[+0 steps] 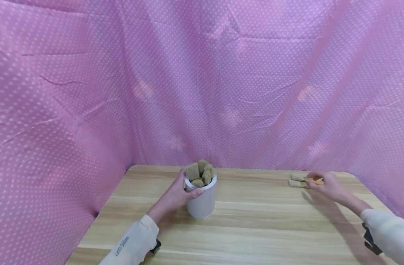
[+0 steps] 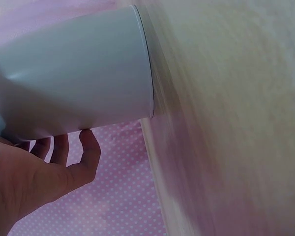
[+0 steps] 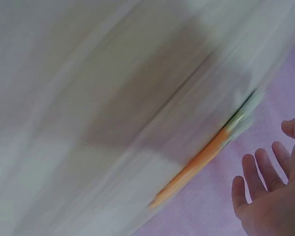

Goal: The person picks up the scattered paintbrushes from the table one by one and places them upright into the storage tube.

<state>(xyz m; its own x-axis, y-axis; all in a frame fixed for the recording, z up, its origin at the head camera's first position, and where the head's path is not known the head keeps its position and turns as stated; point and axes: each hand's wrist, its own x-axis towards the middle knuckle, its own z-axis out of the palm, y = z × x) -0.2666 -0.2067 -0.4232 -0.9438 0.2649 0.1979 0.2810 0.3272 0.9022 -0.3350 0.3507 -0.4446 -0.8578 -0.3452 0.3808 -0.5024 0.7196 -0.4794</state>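
A pale grey cylindrical container (image 1: 202, 202) stands upright on the table, left of the middle. Several paintbrushes (image 1: 192, 172) are in it, beige bristles up, their handles hidden inside. My left hand (image 1: 175, 194) grips the container near its rim, thumb across the front; in the left wrist view its fingers (image 2: 90, 147) curl against the side. At the far right, two more paintbrushes (image 1: 298, 183) lie side by side, bristles pointing left. Over their handles is my right hand (image 1: 331, 188). The right wrist view shows its fingers (image 3: 255, 174) spread beside an orange handle (image 3: 196, 164).
The light wood table (image 1: 251, 228) ends at a back edge close behind the container and the loose brushes. Pink dotted cloth (image 1: 221, 92) hangs behind the table and along both sides.
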